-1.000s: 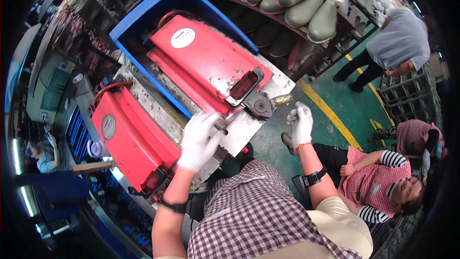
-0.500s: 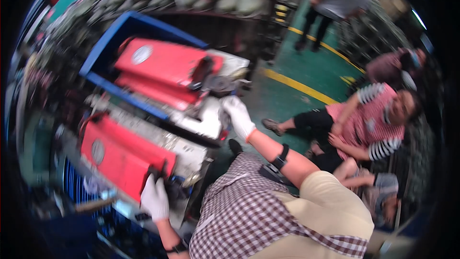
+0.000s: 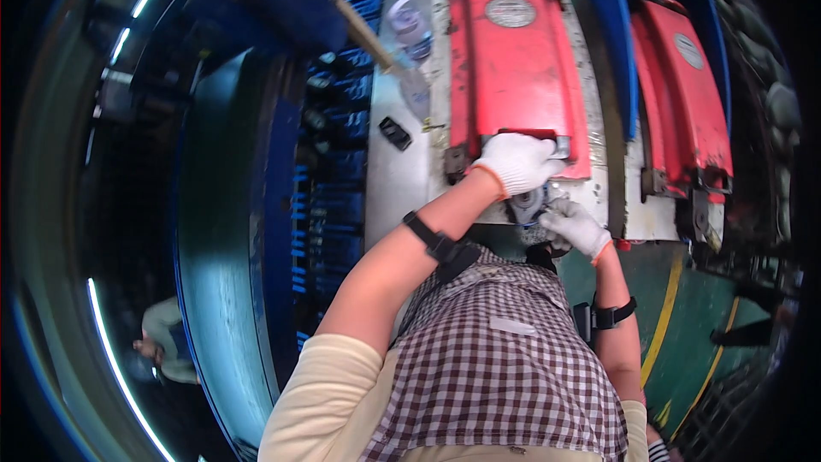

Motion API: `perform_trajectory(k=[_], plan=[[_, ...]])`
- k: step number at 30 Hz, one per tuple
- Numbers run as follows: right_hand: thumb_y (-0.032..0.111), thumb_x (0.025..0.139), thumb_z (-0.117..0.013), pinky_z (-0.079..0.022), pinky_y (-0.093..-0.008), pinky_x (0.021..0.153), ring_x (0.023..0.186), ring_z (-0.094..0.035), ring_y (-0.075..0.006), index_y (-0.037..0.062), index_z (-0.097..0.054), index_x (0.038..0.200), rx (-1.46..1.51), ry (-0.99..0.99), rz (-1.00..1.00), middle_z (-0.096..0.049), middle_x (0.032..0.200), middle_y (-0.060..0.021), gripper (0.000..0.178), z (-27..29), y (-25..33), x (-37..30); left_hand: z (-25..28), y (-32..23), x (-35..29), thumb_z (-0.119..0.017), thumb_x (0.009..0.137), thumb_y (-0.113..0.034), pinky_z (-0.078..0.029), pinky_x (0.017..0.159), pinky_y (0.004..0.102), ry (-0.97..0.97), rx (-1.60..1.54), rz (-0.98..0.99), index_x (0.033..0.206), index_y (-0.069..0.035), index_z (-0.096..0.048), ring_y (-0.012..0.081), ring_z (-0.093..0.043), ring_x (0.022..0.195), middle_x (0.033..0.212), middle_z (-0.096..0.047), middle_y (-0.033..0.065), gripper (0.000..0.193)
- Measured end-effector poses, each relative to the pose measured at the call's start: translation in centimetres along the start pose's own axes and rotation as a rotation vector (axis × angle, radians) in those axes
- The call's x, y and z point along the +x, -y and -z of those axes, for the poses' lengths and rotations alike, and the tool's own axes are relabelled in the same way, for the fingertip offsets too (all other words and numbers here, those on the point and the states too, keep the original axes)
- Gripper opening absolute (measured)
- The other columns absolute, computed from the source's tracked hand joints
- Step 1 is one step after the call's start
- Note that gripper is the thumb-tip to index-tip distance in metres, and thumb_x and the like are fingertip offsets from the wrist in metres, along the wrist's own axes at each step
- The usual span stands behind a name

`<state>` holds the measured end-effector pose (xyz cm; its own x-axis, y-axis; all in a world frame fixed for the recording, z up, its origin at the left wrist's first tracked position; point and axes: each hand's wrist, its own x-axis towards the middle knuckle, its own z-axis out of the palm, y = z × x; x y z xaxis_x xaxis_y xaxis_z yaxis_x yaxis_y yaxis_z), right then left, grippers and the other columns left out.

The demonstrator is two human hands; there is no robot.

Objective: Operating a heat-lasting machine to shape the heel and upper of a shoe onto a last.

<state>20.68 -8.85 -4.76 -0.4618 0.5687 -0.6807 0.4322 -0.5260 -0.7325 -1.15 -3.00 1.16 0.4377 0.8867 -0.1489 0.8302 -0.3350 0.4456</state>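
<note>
A long red machine cover [image 3: 517, 68] with a round pale plate on top lies on the pale bench before me. My left hand [image 3: 520, 165], in a white knitted glove with an orange cuff, rests at the cover's near end, beside a small metal piece [image 3: 561, 147]. Its fingers are bent together, and what they grip is hidden. Just below and to the right, my right hand [image 3: 577, 227], gloved too, has its fingers curled in beside a grey rounded metal part [image 3: 528, 203]. Whatever sits between those fingers cannot be made out.
To the right stands a second red machine cover [image 3: 684, 77] inside a blue open-ended frame [image 3: 609, 0]. Left of my bench lie a small black device [image 3: 394, 133], a wooden-handled tool [image 3: 363, 30] and a purple-white bottle [image 3: 406, 21]. A person [image 3: 167, 338] is at the far left.
I have turned left, from between the two machines to face the nearer one squarely. My right hand has left the other machine's metal end and come beside my left hand.
</note>
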Motion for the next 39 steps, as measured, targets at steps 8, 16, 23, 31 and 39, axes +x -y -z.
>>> perform_trajectory(k=[8,16,23,31,39], plan=[[0.058,0.105,-0.050,-0.037,-0.0283,0.043,0.048,-0.047,-0.0138,0.0090,-0.060,0.111,0.571,0.188,-0.111,-0.059,0.070,-0.0041,0.050,-6.8,-2.7,-0.2,-1.1,-0.3,-0.3,-0.060,0.095,-0.041,-0.057,0.067,0.0519,-0.115,0.003,-0.010,0.094,-0.005,-0.066,0.0367,-0.073,0.074,0.079,-0.073,0.0190,0.036],[0.054,0.102,-0.061,-0.061,-0.0394,0.084,0.101,-0.072,-0.0291,0.0047,-0.053,0.132,0.653,0.416,-0.221,-0.068,0.120,-0.0164,0.059,-8.9,-0.5,2.0,-0.2,-0.5,-0.2,-0.055,0.098,-0.043,-0.055,0.070,0.0521,-0.138,-0.045,-0.041,0.093,-0.005,-0.065,0.0380,-0.072,0.078,0.082,-0.072,0.0183,0.039],[0.051,0.101,-0.064,-0.057,-0.0282,0.061,0.070,-0.069,-0.0155,0.0059,-0.063,0.116,-0.077,0.283,-0.097,-0.072,0.090,-0.0072,0.048,-3.3,3.3,-1.6,8.7,-2.1,-1.4,-0.058,0.099,-0.028,-0.057,0.076,0.0467,-0.317,0.006,-0.129,0.111,-0.011,-0.066,0.0368,-0.072,0.087,0.094,-0.073,0.0153,0.023],[0.044,0.087,-0.076,-0.045,-0.0476,0.109,0.129,-0.055,-0.0446,0.0018,-0.049,0.147,-0.729,-0.813,0.571,-0.054,0.138,-0.0314,0.079,-0.3,11.7,8.0,18.7,-2.1,-0.5,-0.071,0.084,-0.014,-0.047,0.097,0.0453,-1.058,0.383,-0.504,0.127,-0.006,-0.063,0.0330,-0.060,0.106,0.115,-0.063,0.0140,0.044],[0.041,0.078,-0.082,-0.055,-0.0469,0.097,0.121,-0.059,-0.0469,0.0061,-0.031,0.159,-0.966,-0.812,0.277,-0.051,0.135,-0.0300,0.102,-2.0,13.5,14.9,17.8,1.4,-2.2,-0.075,0.083,-0.010,-0.049,0.096,0.0454,-1.150,0.240,-0.537,0.125,-0.009,-0.070,0.0353,-0.065,0.109,0.116,-0.071,0.0119,0.042]])
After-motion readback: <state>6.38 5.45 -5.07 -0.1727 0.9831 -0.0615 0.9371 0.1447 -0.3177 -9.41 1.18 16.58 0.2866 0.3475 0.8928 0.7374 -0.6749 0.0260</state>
